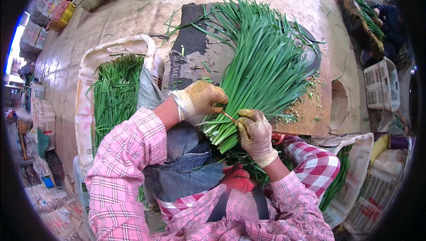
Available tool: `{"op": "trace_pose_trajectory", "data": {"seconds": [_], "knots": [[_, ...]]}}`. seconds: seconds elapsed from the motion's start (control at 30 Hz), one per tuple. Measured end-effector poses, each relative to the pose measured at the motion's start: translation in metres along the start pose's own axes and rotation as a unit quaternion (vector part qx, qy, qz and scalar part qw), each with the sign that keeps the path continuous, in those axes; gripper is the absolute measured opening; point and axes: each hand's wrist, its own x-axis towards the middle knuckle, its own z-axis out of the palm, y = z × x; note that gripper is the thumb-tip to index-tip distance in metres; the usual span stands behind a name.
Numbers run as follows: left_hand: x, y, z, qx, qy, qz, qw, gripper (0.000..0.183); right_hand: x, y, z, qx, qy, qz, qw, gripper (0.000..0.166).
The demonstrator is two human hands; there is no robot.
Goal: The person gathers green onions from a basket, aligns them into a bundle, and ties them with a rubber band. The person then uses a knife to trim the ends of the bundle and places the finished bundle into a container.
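A large bunch of green garlic chives (256,64) lies on a wooden board (322,114) partly covered by a worn dark mat (191,38). Its pale cut ends point towards me. A thin orange-red tie (228,117) runs across the bunch near those ends. My left hand (203,99), in a yellowish rubber glove, pinches one end of the tie at the left side of the stems. My right hand (255,134), gloved alike, is closed on the tie's other end at the right side. The fingertips of both hands are partly hidden.
A white plastic crate (80,108) holding more chives stands close on the left. Another crate (357,164) with chives is at the lower right. An empty-looking crate (381,83) stands farther right, below a person (392,24) beside a board with greens. Cut scraps lie on the board.
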Motion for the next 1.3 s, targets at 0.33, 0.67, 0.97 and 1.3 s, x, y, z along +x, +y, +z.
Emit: {"op": "trace_pose_trajectory", "data": {"seconds": [0.33,0.67,0.97,1.3], "knots": [[0.009,0.002,0.008,0.04,0.06,0.04,0.997,0.018,0.002,0.005,0.001,0.042,0.012,0.041,0.998,0.009],[0.078,-0.006,0.013,-0.211,0.019,-0.275,0.938,0.038,-0.001,0.03,0.001,0.216,-0.001,0.178,0.96,0.003],[0.028,0.106,0.001,0.257,0.126,-0.251,0.925,0.11,0.008,0.044,-0.004,0.308,-0.04,0.215,0.926,0.008],[0.04,0.141,0.1,0.288,0.151,-0.446,0.834,0.117,0.025,0.048,0.011,0.273,-0.043,0.249,0.928,0.015]]}}
